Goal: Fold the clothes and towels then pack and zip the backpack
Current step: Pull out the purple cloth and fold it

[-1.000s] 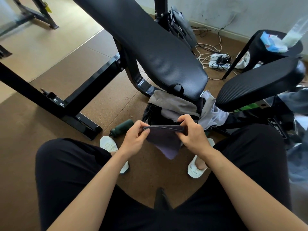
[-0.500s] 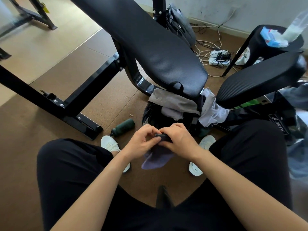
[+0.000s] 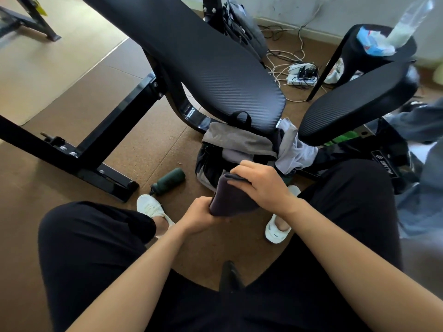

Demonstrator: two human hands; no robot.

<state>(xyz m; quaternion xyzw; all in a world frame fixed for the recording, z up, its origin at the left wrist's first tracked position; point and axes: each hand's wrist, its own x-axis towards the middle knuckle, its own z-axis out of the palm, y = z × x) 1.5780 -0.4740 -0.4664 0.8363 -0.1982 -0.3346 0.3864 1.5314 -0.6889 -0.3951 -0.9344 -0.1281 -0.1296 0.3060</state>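
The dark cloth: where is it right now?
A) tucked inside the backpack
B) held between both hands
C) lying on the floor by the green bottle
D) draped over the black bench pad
B: the dark cloth is off the floor in front of the backpack. The left hand grips its lower end and the right hand holds its upper edge.

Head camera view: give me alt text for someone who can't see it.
Seen from above, a seated person's left hand and right hand hold a folded dark cloth above a dark backpack on the floor, with grey clothes draped across its top. A green bottle lies on the floor to its left, near a black weight bench.
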